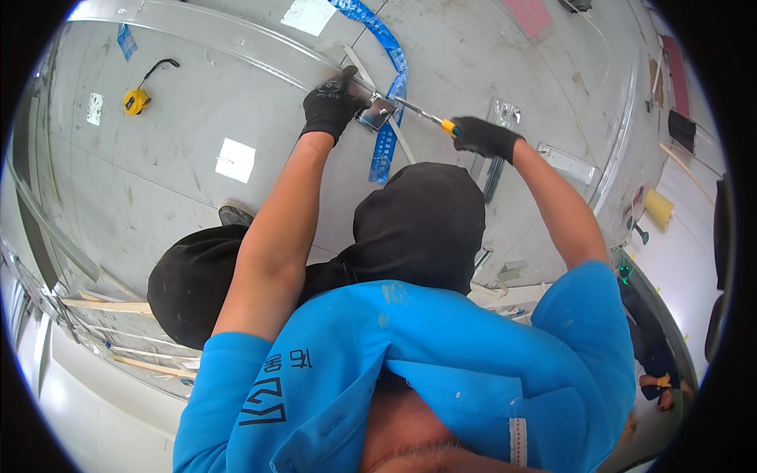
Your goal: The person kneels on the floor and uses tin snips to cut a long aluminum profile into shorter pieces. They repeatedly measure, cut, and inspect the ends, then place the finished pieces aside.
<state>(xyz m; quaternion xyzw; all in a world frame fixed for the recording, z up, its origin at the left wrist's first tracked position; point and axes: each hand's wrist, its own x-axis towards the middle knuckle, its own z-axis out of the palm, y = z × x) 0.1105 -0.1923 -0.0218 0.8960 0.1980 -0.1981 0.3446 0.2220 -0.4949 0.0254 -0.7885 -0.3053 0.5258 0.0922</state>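
My left hand, in a black glove, holds a shiny metal bracket at the end of a long pale rail on the grey floor. My right hand, gloved the same way, is wrapped round the yellow-and-green handle of a screwdriver. Its metal shaft points left, and the tip meets or nearly meets the bracket's upper right edge. A strip of blue tape runs past the bracket, and a thin pale strip lies beside it.
A yellow tape measure and white paper squares lie to the left. Metal pieces and a flat metal plate lie near my right arm. Wooden strips are at lower left. Another person shows at far lower right.
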